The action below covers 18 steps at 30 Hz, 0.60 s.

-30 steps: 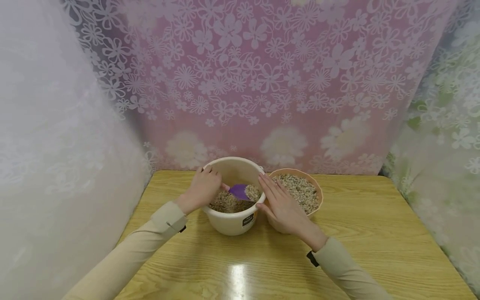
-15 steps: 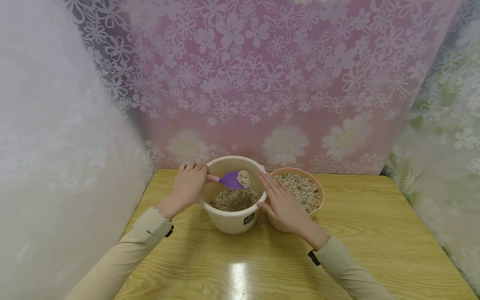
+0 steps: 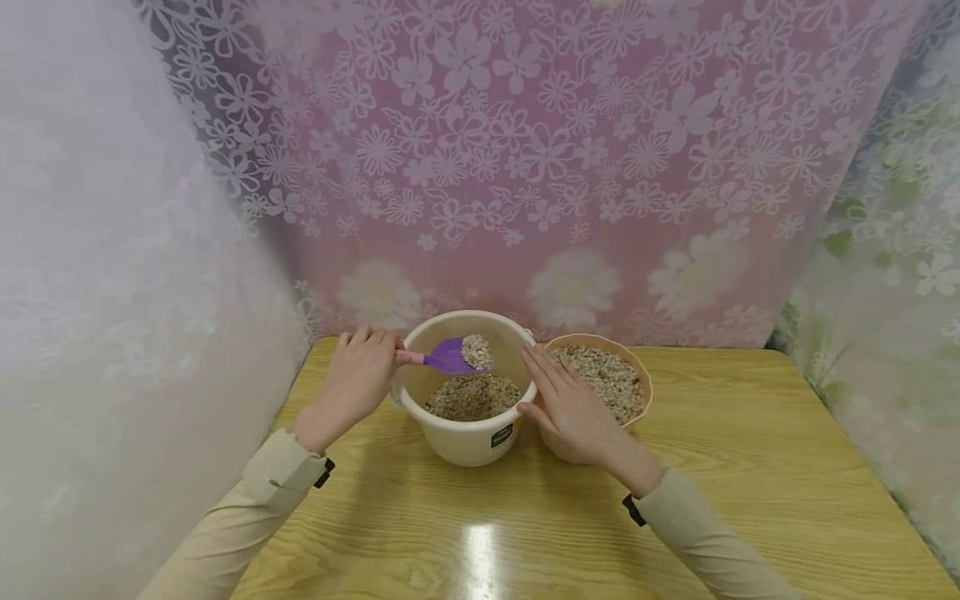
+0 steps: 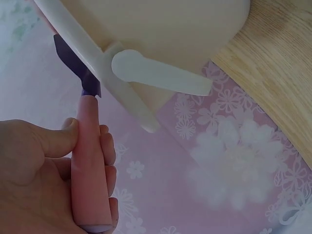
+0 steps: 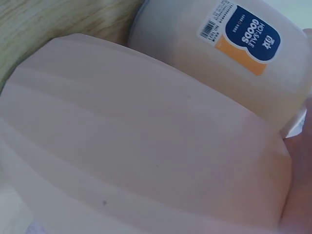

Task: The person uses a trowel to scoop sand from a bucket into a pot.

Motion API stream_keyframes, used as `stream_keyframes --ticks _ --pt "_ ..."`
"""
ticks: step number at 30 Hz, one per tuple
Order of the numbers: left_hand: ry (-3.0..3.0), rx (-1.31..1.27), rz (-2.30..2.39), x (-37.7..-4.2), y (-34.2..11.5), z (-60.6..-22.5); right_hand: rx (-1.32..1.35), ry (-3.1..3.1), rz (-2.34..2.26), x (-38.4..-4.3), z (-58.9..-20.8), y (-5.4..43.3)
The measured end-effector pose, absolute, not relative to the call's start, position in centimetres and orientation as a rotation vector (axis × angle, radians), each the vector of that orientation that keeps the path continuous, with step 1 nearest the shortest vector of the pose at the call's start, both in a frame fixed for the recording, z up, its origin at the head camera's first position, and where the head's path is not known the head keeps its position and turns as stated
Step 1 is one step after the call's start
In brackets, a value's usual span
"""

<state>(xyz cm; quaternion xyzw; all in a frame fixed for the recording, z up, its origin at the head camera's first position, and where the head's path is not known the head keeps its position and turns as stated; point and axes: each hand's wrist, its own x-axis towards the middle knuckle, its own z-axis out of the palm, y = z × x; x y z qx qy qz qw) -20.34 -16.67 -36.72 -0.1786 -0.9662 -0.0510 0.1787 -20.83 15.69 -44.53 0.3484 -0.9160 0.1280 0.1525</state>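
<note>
In the head view, my left hand point(image 3: 358, 375) grips a small shovel point(image 3: 447, 357) with a purple blade and pink handle. Pale grain-like bits sit on the blade, which hovers inside the cream bucket point(image 3: 459, 446), above its speckled loose contents point(image 3: 472, 398). The left wrist view shows my thumb and fingers wrapped round the pink handle point(image 4: 90, 161), beside the bucket's rim point(image 4: 78, 44). My right hand point(image 3: 573, 412) rests against the bucket's right rim with fingers nearly straight. Right beside it stands a peach bowl point(image 3: 649, 392) of similar grainy material, partly hidden by that hand.
Bucket and bowl stand side by side on a wooden table point(image 3: 735, 467). A flowered curtain point(image 3: 480, 167) hangs behind the table's back edge, with pale cloth at both sides. The bucket's handle point(image 4: 165, 75) hangs off its left side. A label point(image 5: 253, 34) marks the bucket wall.
My left hand has moved left and slightly up, raising the loaded shovel from near the bucket's contents toward its left rim. My right hand stays at the bucket's right rim.
</note>
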Motion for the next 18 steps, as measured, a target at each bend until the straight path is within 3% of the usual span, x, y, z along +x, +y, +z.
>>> stream_keyframes --ticks 11,18 --pt "-2.729 -0.519 -0.124 -20.1 -16.9 -36.2 1.027 -2.682 0.425 -20.4 -43.4 16.2" --pt "-2.731 -0.531 -0.138 -20.0 -16.9 -36.2 0.958 -2.568 0.438 -20.0 -44.1 19.0"
